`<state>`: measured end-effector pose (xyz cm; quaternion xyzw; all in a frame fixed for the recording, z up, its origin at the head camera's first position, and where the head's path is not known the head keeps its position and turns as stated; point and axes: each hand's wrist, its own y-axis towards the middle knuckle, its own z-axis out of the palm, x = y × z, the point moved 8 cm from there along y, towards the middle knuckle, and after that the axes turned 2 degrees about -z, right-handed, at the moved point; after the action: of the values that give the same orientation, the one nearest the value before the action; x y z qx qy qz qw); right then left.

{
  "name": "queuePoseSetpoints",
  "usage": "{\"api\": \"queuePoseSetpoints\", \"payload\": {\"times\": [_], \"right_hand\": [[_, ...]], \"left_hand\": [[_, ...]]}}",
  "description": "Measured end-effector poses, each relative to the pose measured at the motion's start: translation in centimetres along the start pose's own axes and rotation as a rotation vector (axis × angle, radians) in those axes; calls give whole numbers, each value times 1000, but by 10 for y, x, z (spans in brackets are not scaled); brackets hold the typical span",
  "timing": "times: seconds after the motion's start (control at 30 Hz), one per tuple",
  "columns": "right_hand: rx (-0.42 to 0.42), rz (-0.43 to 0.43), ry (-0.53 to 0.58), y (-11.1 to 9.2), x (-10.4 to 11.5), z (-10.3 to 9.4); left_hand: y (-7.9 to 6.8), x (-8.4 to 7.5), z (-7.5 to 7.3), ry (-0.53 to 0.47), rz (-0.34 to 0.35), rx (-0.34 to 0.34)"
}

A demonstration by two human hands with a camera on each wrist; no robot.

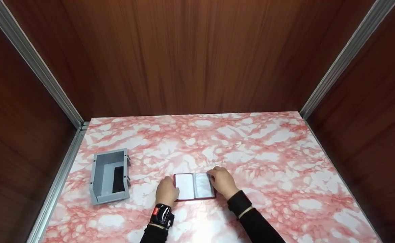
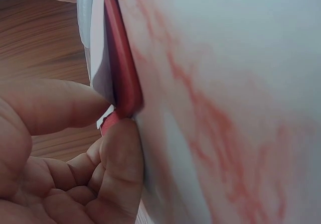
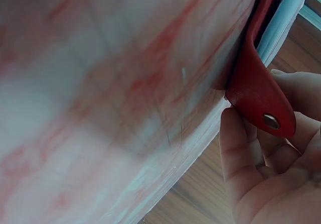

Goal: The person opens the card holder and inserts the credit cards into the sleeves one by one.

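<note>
A red card holder (image 1: 185,186) with a leather-like cover lies spread on the table, its clear sleeves and white insert facing up. My left hand (image 1: 166,191) pinches its left edge; in the left wrist view the thumb and a finger (image 2: 121,156) meet at the corner of the red cover (image 2: 125,78). At the right edge, my right hand (image 1: 223,182) holds the sleeves and cover between thumb and fingers. The right wrist view shows a red strap (image 3: 261,101) with a metal snap (image 3: 271,121) sticking out beside the right fingers (image 3: 238,148).
A grey plastic bin (image 1: 97,175) stands at the left of the table, with a flat black object (image 1: 118,179) inside. The table (image 1: 268,155) has a red and white marbled top. Brown wood-look panels (image 1: 190,60) and metal posts (image 1: 349,54) enclose it.
</note>
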<state>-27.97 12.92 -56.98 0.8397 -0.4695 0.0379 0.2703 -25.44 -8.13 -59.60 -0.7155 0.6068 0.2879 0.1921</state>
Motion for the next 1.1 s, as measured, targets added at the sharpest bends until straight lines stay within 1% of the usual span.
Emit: {"api": "queuePoseSetpoints", "payload": {"times": [0.17,0.43,0.67,0.83,1.1], "right_hand": [[-8,-15,-22,-1,2,1],[-5,-34,-48,-2,5,2],[-31,-58,-67,-3,7,1],[-30,-67,-88,-4,10,1],[-28,-91,-59,-2,17,1]], "left_hand": [[0,0,0,2,-2,2],[0,0,-1,2,13,-9],[0,0,-2,-9,28,-12],[-1,0,-2,-12,33,-11],[1,1,-1,-25,34,-11]]}}
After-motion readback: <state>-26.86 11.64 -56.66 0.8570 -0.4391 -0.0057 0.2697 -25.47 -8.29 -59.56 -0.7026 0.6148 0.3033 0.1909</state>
